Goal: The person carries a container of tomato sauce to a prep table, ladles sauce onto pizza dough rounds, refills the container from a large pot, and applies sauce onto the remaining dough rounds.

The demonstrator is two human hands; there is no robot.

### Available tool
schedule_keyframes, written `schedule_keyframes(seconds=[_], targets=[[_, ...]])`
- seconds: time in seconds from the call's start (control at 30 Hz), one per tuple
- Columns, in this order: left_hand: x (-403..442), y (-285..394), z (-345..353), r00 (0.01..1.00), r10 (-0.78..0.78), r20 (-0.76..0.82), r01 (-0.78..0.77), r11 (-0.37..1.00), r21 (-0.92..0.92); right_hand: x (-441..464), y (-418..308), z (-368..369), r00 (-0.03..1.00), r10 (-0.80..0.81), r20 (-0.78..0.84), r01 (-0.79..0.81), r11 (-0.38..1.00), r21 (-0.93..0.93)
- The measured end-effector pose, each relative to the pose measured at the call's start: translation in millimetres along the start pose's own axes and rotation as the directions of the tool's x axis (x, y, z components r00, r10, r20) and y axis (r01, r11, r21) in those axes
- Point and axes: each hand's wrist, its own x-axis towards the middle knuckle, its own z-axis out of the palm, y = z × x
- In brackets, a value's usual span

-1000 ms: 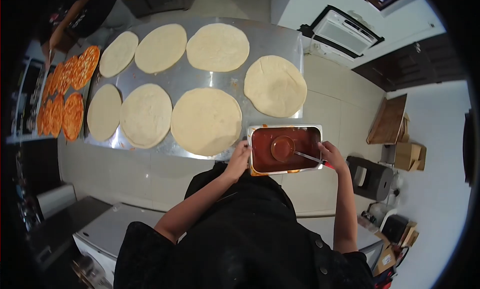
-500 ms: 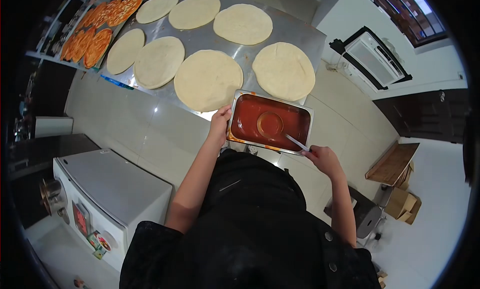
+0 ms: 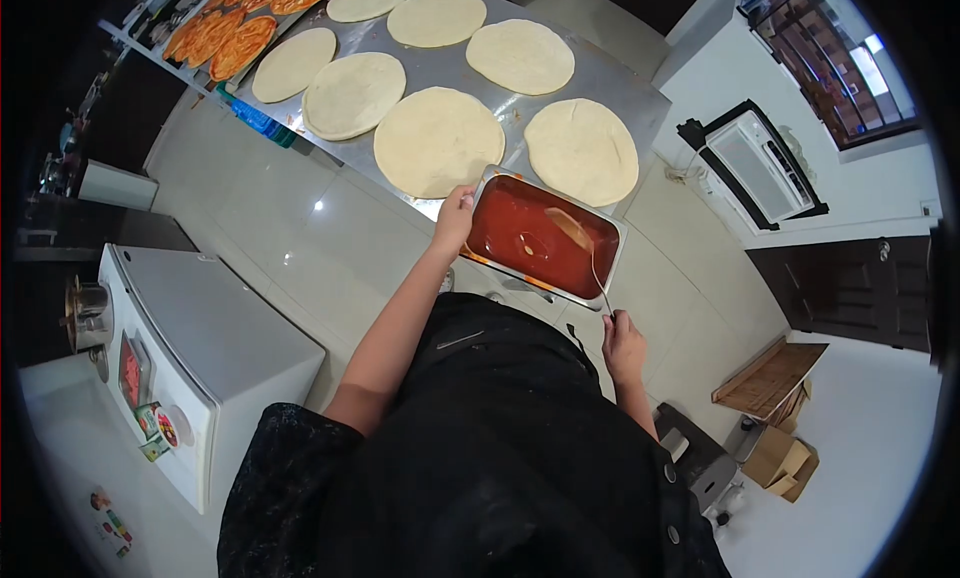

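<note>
While the left hand (image 3: 455,221) grips the metal pan (image 3: 617,258) — its red sauce (image 3: 508,216) glossy — the right hand (image 3: 625,347) clasps the ladle (image 3: 571,229).

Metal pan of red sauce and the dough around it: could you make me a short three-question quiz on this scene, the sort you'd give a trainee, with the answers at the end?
1. Multiple choice: what does the right hand hold?
A) a round of dough
B) the handle of the ladle
C) a cardboard box

2. True or false: the left hand is clear of the metal pan, touching no part of it.

3. Count: how many plain dough rounds, with no red sauce on them, lie on the metal table?

Key: 1. B; 2. False, its grip is on the pan's side; 3. Seven.
</note>
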Motion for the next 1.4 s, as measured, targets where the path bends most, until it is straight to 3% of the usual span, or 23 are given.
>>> schedule_keyframes(seconds=[0.03, 0.07, 0.13, 0.3, 0.37, 0.47, 0.6, 0.8, 0.9, 0.97, 1.0, 1.07, 1.1, 1.17, 1.2, 1.27, 1.4], targets=[[-1, -1, 1, 0.991, 0.131, -0.021, -0.126, 0.977, 0.173, -3, 6, 5, 0.998, 0.021, 0.056, -0.019, 0.999, -0.043], [-1, -1, 2, 0.991, 0.132, -0.031, -0.125, 0.977, 0.172, -6, 12, 9, 0.993, 0.044, 0.11, -0.035, 0.996, -0.087], [-2, -2, 4, 0.958, 0.285, -0.02, -0.258, 0.894, 0.366, -6, 13, 4, 0.993, 0.046, 0.112, -0.036, 0.995, -0.094], [-8, 7, 5, 0.969, 0.248, -0.009, -0.229, 0.906, 0.356, -3, 14, -6, 0.998, 0.054, 0.04, -0.053, 0.998, -0.016], [-8, 8, 5, 0.965, 0.263, -0.014, -0.239, 0.899, 0.367, -4, 18, -2, 0.995, -0.012, 0.096, 0.017, 0.999, -0.047], [-7, 8, 6, 0.962, 0.271, -0.024, -0.243, 0.896, 0.371, -7, 19, -1, 0.981, 0.027, 0.19, -0.012, 0.997, -0.082], [-8, 4, 8, 0.95, 0.309, -0.045, -0.274, 0.895, 0.352, -7, 12, -7, 0.995, 0.014, 0.102, -0.014, 1.0, -0.002], [-8, 3, 8, 0.939, 0.338, -0.066, -0.294, 0.886, 0.359, -4, 8, 1, 0.977, 0.07, 0.203, -0.063, 0.997, -0.043], [-8, 2, 8, 0.937, 0.342, -0.066, -0.298, 0.886, 0.356, 1, 11, 1, 0.958, 0.123, 0.26, -0.153, 0.983, 0.099], [-10, 4, 10, 0.927, 0.36, -0.1, -0.299, 0.875, 0.38, 4, 14, 5, 0.932, 0.135, 0.336, -0.262, 0.892, 0.367], [-11, 2, 10, 0.926, 0.363, -0.1, -0.301, 0.874, 0.38, 6, 10, 2, 0.933, 0.134, 0.334, -0.261, 0.892, 0.369], [-10, 2, 11, 0.924, 0.365, -0.112, -0.299, 0.874, 0.383, 13, -1, -5, 0.8, 0.176, 0.573, -0.568, 0.53, 0.63], [-9, 1, 11, 0.921, 0.373, -0.112, -0.306, 0.871, 0.383, 17, -10, -14, 0.805, 0.174, 0.567, -0.561, 0.531, 0.635], [-8, -2, 11, 0.924, 0.366, -0.111, -0.302, 0.877, 0.374, 25, -29, -34, 0.684, 0.099, 0.723, -0.722, 0.229, 0.653], [-7, 0, 11, 0.92, 0.375, -0.111, -0.311, 0.874, 0.374, 29, -32, -38, 0.691, 0.096, 0.716, -0.715, 0.23, 0.66], [-9, 0, 11, 0.927, 0.355, -0.119, -0.283, 0.872, 0.399, 32, -36, -44, 0.552, 0.013, 0.834, -0.832, -0.061, 0.551], [-10, 2, 11, 0.929, 0.349, -0.122, -0.276, 0.873, 0.401, 37, -36, -48, 0.473, -0.081, 0.877, -0.875, -0.162, 0.457]])
